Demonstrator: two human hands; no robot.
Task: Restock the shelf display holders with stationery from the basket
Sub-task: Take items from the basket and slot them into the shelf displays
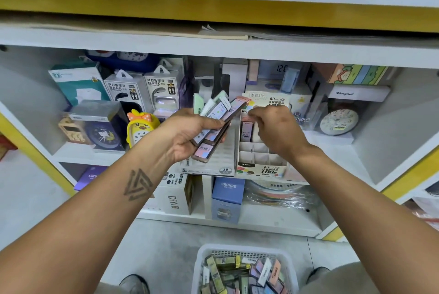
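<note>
My left hand (190,133) grips a fanned bunch of slim pencil-lead cases (217,115) in front of the shelf. My right hand (276,131) hovers over the cardboard display holder (261,170) marked 0.7 HB, its fingertips pinching a pink case (249,118) at the holder's back row. One lead case (245,131) stands in a back slot; the front slots are bare. On the floor below sits a white basket (242,249) with several more lead cases (240,274).
A 2B lead display box (209,163) stands left of the holder. A yellow duck clock (140,127), power bank boxes (142,91) and alarm clocks (337,121) crowd the shelf. Boxes fill the lower shelf. My shoes flank the basket.
</note>
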